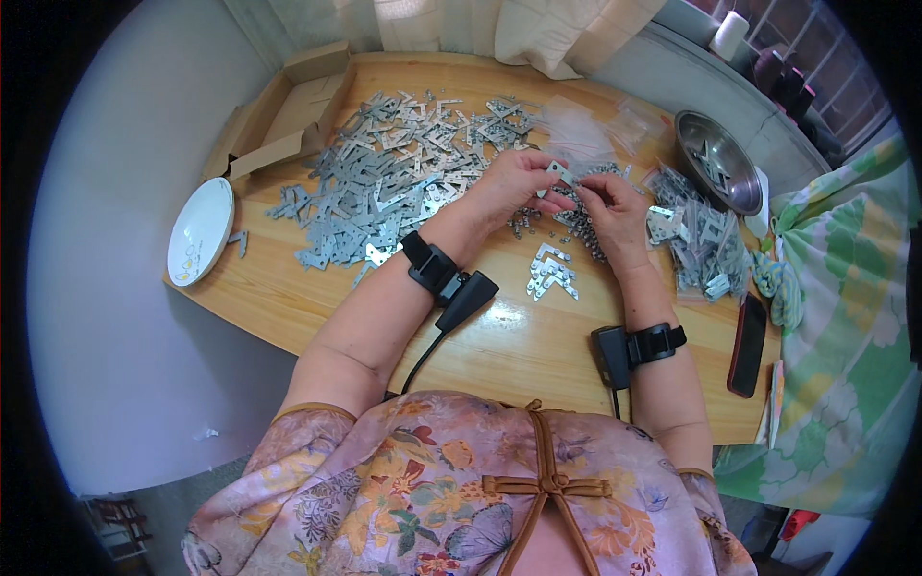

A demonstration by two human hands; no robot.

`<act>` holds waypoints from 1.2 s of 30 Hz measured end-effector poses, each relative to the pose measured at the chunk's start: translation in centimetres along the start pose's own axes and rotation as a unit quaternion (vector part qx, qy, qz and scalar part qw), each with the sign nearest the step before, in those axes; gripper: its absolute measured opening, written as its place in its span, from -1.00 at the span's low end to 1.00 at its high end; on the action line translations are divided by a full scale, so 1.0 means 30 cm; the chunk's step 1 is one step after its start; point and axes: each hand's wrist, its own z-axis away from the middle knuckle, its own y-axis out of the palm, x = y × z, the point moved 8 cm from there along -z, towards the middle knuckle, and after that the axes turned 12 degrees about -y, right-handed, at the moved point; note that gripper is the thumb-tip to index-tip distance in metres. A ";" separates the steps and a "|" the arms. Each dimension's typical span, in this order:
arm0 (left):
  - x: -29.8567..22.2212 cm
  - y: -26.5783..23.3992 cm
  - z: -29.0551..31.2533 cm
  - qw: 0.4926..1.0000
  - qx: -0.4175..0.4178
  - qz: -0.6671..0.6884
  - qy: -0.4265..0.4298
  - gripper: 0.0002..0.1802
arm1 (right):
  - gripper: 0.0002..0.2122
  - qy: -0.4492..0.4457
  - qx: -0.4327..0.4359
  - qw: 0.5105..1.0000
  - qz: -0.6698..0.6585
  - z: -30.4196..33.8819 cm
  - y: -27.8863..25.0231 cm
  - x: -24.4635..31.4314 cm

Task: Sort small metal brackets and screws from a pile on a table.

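Between my two hands, above the middle of the table, is a metal corner bracket [560, 174] with holes in it. My left hand [519, 184] grips it between thumb and fingers. My right hand [615, 206] has its fingertips pinched at the bracket's right end; whether a small screw is in them I cannot make out. Below the hands lie several corner brackets [552, 274] in a neat overlapping group. A heap of loose metal brackets [384, 182] spreads to the left. Small screws [581, 228] are piled under and between the hands.
An open cardboard box [298, 101] stands at the far left, a white plate [202, 230] at the left edge. To the right are bagged brackets [711, 250], a steel bowl [718, 158] and a phone [747, 346]. Clear plastic bags [576, 130] lie behind my hands.
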 end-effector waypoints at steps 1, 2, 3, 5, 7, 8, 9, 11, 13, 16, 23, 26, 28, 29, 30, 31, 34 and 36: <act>-0.001 0.004 0.001 1.000 0.000 0.001 0.000 -0.69 | -0.94 0.000 0.001 1.000 0.000 -0.001 0.001 0.002; -0.002 0.011 0.003 1.000 0.003 -0.001 0.001 -0.69 | -0.95 -0.017 -0.002 1.000 0.011 -0.004 -0.001 0.015; -0.003 0.017 0.006 1.000 0.005 -0.004 0.001 -0.70 | -0.95 -0.033 -0.005 0.999 0.021 -0.006 -0.003 0.026; -0.004 0.021 0.008 1.000 0.005 -0.003 -0.002 -0.70 | -0.95 -0.063 -0.006 0.997 0.038 -0.011 -0.006 0.040; -0.005 0.025 0.010 1.000 0.004 -0.003 -0.005 -0.70 | -0.95 -0.092 -0.008 0.994 0.056 -0.016 -0.008 0.055; -0.007 0.026 0.012 1.000 0.003 -0.003 -0.005 -0.70 | -0.95 -0.106 -0.009 0.992 0.063 -0.019 -0.009 0.065; -0.008 0.027 0.012 1.000 0.002 -0.003 -0.004 -0.70 | -0.95 -0.119 -0.011 0.990 0.070 -0.021 -0.010 0.075; -0.008 0.027 0.013 1.000 0.002 -0.007 -0.005 -0.70 | -0.94 -0.128 -0.009 0.989 0.076 -0.025 -0.011 0.087; -0.008 0.029 0.013 1.000 0.003 -0.010 -0.005 -0.70 | -0.94 -0.136 -0.008 0.987 0.083 -0.026 -0.012 0.094; -0.013 0.035 0.015 1.000 0.007 -0.018 -0.003 -0.70 | -0.93 -0.160 -0.009 0.982 0.102 -0.027 -0.014 0.108; -0.014 0.039 0.014 0.999 0.026 -0.031 0.000 -0.69 | -0.91 -0.174 -0.006 0.977 0.125 -0.029 -0.014 0.124; -0.015 0.039 0.012 0.999 0.028 -0.041 0.001 -0.68 | -0.91 -0.173 -0.004 0.977 0.127 -0.030 -0.013 0.129; -0.015 0.041 0.012 0.999 0.029 -0.044 0.000 -0.67 | -0.91 -0.172 -0.003 0.977 0.129 -0.029 -0.013 0.128; -0.019 0.043 0.014 0.998 0.030 -0.048 0.003 -0.67 | -0.91 -0.159 -0.001 0.980 0.124 -0.029 -0.014 0.119; -0.022 0.044 0.016 0.998 0.030 -0.052 0.006 -0.67 | -0.91 -0.145 0.000 0.982 0.118 -0.029 -0.015 0.110; -0.024 0.044 0.018 0.998 0.030 -0.052 0.006 -0.67 | -0.91 -0.145 0.000 0.982 0.118 -0.024 -0.012 0.109; -0.034 0.047 0.024 0.997 0.035 -0.062 0.014 -0.67 | -0.92 -0.003 -0.003 1.000 0.009 -0.009 -0.006 0.024; -0.037 0.049 0.027 0.996 0.034 -0.078 0.013 -0.68 | -0.91 0.115 0.005 0.987 -0.109 0.008 0.011 -0.044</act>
